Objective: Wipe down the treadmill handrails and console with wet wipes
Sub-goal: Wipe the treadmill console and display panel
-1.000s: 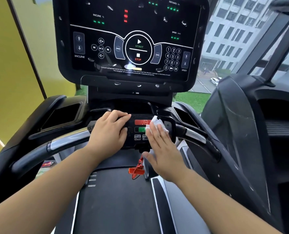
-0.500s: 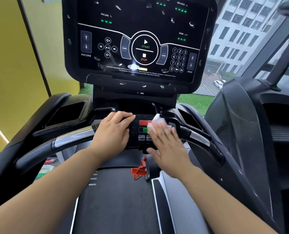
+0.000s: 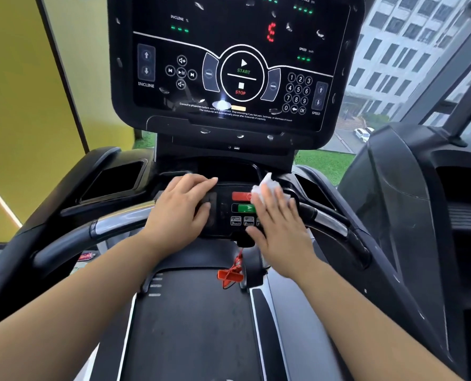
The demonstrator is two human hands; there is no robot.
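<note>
The treadmill's big black console [image 3: 234,67] fills the upper middle, its screen dotted with droplets. Below it sits a small control panel [image 3: 238,213] with a red and a green button, on the front handrail [image 3: 113,224]. My right hand [image 3: 278,224] lies flat with straight fingers on the panel's right side, pressing a white wet wipe [image 3: 266,188] that sticks out past the fingertips. My left hand [image 3: 184,207] rests on the panel's left side, fingers loosely bent over its top edge.
A red safety clip [image 3: 230,274] on a cord hangs under the panel above the running belt [image 3: 190,325]. A second black machine [image 3: 421,215] stands close on the right. A yellow wall is at left, and a window with buildings at upper right.
My right hand has slid the wipe a little to the right and up across the panel. A red figure now glows on the console. The left hand stays in place.
</note>
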